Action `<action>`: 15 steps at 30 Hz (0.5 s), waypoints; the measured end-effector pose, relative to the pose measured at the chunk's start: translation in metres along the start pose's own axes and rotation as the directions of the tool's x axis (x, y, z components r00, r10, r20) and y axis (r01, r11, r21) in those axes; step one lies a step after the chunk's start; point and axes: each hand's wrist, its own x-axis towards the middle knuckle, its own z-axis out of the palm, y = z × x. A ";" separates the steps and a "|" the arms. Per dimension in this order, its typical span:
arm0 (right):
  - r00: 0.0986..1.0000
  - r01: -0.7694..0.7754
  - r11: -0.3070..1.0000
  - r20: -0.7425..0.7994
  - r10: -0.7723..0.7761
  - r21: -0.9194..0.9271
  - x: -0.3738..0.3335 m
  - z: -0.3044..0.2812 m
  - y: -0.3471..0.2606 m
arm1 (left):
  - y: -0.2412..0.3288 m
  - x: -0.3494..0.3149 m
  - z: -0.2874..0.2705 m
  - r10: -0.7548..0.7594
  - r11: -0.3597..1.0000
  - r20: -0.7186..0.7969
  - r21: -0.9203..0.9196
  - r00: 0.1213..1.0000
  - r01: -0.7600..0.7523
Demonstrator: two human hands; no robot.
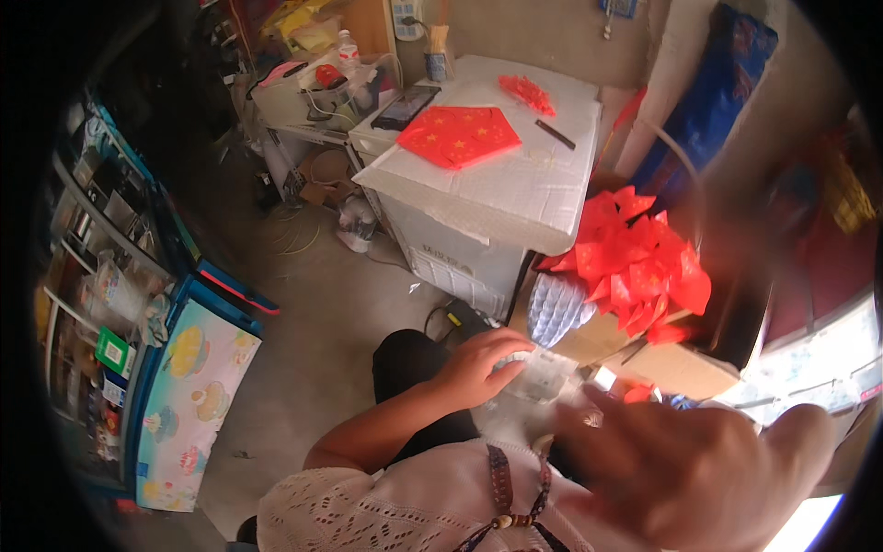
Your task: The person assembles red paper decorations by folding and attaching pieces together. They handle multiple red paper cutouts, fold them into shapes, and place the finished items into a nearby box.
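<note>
The left hand (478, 370) grips a clear packet (546, 377) at its three o'clock; light, thin and slick, I'd judge, best pinched along the nine-o'clock edge; the right hand (681, 455), toward four o'clock, blurs too much to tell its grip.

Grey floor (303, 299), plain wall (533, 35), white-covered table (501, 201), bright light (814, 359) at right

I wear a pale top (405, 471) with an openwork knit sleeve (317, 511), patterned dark straps (499, 474), tan beads (504, 522) and black trousers (403, 362).
</note>
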 end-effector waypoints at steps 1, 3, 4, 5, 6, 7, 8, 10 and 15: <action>0.999 0.046 0.986 0.019 -0.044 -0.157 0.004 -0.016 -0.025 | -0.003 0.001 0.001 0.015 1.000 0.003 0.014 1.000 -0.015; 0.940 0.334 0.828 0.100 -0.325 -0.451 0.018 -0.034 -0.040 | -0.009 0.002 0.005 0.064 0.998 0.016 0.017 0.998 -0.064; 0.880 0.456 0.682 0.175 -0.441 -0.572 0.026 -0.042 -0.042 | -0.007 0.005 0.003 0.080 0.997 0.002 0.021 0.997 -0.080; 0.804 0.557 0.498 0.280 -0.525 -0.664 0.032 -0.047 -0.042 | -0.004 0.004 0.001 0.080 0.996 -0.019 0.028 0.997 -0.080; 0.710 0.636 0.288 0.396 -0.582 -0.716 0.036 -0.051 -0.040 | 0.000 0.000 -0.007 0.070 0.997 -0.051 0.024 0.996 -0.069; 0.651 0.632 0.181 0.390 -0.651 -0.754 0.039 -0.050 -0.036 | 0.006 -0.002 -0.018 0.058 0.998 -0.090 0.025 0.994 -0.056; 0.595 0.610 0.082 0.387 -0.705 -0.788 0.043 -0.048 -0.033 | 0.006 -0.002 -0.029 0.068 0.997 -0.119 0.056 0.991 -0.062; 0.500 0.456 0.163 0.100 -0.860 -0.875 0.057 -0.017 -0.024 | 0.007 0.003 -0.047 0.081 0.993 -0.210 0.104 0.974 -0.060; 0.208 0.268 0.102 -0.046 -0.977 -0.958 0.064 0.035 -0.003 | 0.023 0.024 -0.111 0.305 0.924 -0.442 0.352 0.844 -0.150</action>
